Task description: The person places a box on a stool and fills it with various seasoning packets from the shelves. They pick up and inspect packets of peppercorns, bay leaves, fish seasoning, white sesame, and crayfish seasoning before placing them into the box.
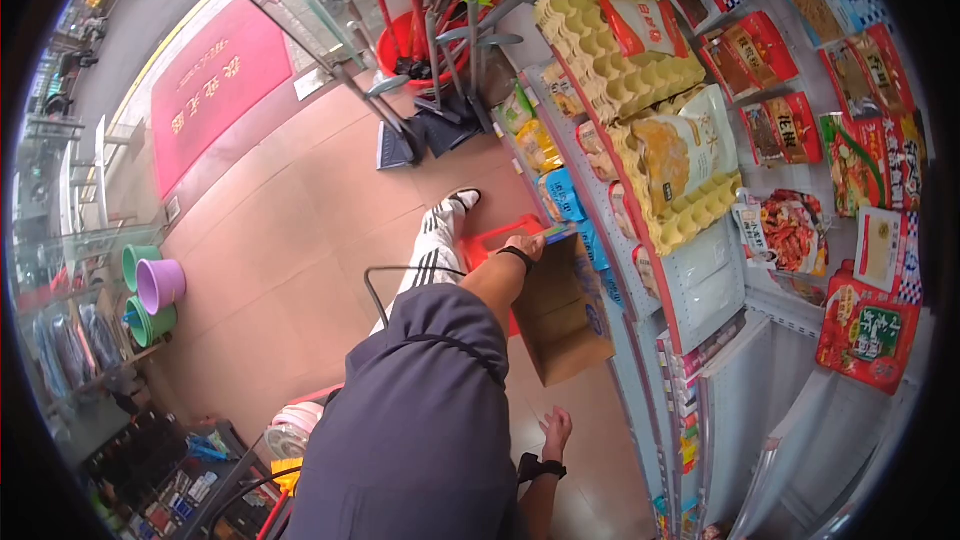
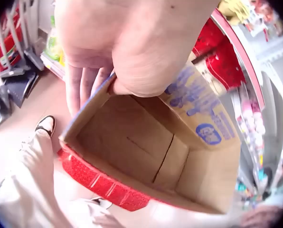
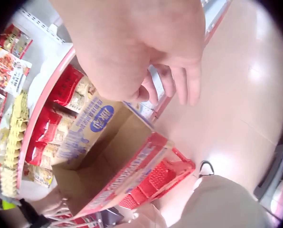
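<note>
Clearly, one side does all the holding: the left hand (image 1: 520,245) pinches the near-end wall of a cardboard box (image 1: 560,335), thumb hooked over the rim to the inside and fingers straight down the outer face. The right hand (image 1: 556,432) holds nothing; its fingers are loosely bent and a little apart, and the head view puts it just off the box's other end. The box itself tilts between the person's legs and the shelf (image 2: 244,57), its brown inside facing up, with red slotted plastic (image 3: 155,183) right beside its printed side. Whether the two touch, I cannot tell.

To handle the box well, I would bring the right hand onto the far wall as well — a grip at one end probably lets the other sag or swing. Thin cardboard likely bows under a hard pinch, so a firm but gentle hold near a corner should serve best. Mind the red packets (image 3: 68,88) on the shelf — a careless turn could knock them.
</note>
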`<state>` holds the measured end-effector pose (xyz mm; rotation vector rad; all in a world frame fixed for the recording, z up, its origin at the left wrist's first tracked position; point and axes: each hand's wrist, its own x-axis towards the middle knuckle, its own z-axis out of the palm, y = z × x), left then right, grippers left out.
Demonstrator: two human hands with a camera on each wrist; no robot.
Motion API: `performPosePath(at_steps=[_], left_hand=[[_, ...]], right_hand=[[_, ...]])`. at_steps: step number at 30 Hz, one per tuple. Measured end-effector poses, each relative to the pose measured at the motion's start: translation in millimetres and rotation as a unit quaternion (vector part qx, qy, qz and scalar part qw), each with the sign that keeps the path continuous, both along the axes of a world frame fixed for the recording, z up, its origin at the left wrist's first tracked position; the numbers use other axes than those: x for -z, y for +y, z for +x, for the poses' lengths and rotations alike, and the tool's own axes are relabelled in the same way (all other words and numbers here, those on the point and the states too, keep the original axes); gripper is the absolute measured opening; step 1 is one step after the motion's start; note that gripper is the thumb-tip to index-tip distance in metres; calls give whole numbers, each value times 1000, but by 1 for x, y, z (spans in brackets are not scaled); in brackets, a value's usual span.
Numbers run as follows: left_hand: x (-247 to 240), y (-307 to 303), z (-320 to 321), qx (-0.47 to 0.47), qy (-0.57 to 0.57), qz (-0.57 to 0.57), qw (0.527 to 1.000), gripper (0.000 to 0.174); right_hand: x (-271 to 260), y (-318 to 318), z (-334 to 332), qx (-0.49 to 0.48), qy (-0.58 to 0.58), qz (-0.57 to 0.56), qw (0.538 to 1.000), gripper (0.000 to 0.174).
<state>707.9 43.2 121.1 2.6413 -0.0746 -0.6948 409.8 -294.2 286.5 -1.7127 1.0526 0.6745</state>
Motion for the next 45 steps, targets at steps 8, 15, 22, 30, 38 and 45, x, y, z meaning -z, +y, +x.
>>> performPosePath(at_steps=[8,15,22,30,38,45], left_hand=[[-51,-33,-32,-46,76,-3,996,27],[-88,-50,-51,39,109,-83,990,49],[-74,-40,-40,68,112,-103,986,51],[-40,-32,-56,42,121,-168,977,60],[-169,23,-14,164,61,-289,941,26],[-300,91,-4,76,78,-365,924,20]], right_hand=[[39,-67,-58,-1,30,-17,999,26],[120,-99,-77,-43,-100,-144,984,40],[84,-76,10,-34,30,-247,968,67],[126,-44,26,-9,71,-254,965,77],[86,-39,51,9,-240,-298,924,36],[-32,57,95,-20,-308,36,950,22]])
